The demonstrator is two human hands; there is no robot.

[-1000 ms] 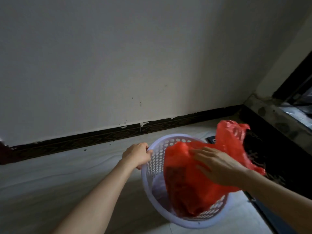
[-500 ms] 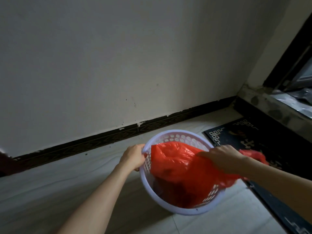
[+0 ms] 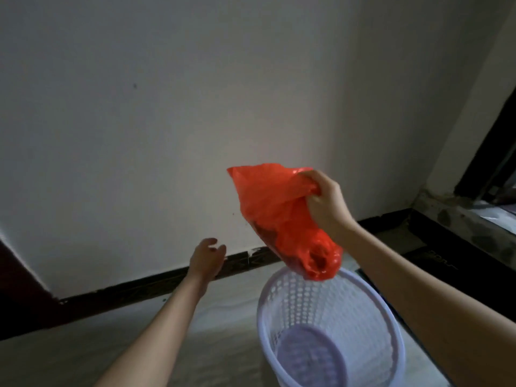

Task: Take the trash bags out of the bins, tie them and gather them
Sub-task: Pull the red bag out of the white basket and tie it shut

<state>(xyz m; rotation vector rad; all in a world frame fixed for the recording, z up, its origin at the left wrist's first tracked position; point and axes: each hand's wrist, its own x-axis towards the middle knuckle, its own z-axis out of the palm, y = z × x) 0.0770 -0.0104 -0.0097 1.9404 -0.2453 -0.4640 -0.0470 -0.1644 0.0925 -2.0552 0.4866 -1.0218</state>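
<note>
A red plastic trash bag [image 3: 282, 216] hangs in the air above the bin, bunched at its top in my right hand [image 3: 325, 202]. Something dark sits in its lower part. The white perforated bin [image 3: 388, 325] stands on the floor below the bag, and nothing shows inside it. My left hand [image 3: 206, 258] floats to the left of the bag with fingers apart, holding nothing and touching neither bag nor bin.
A pale wall with a dark patterned baseboard [image 3: 156, 283] runs behind. A dark mat [image 3: 438, 261] and a raised stone threshold [image 3: 469, 224] lie at the right. Light floor [image 3: 83, 356] spreads to the left of the bin.
My right hand has lifted the red bag up and out of the bin. My left hand has let go of the bin rim and opened.
</note>
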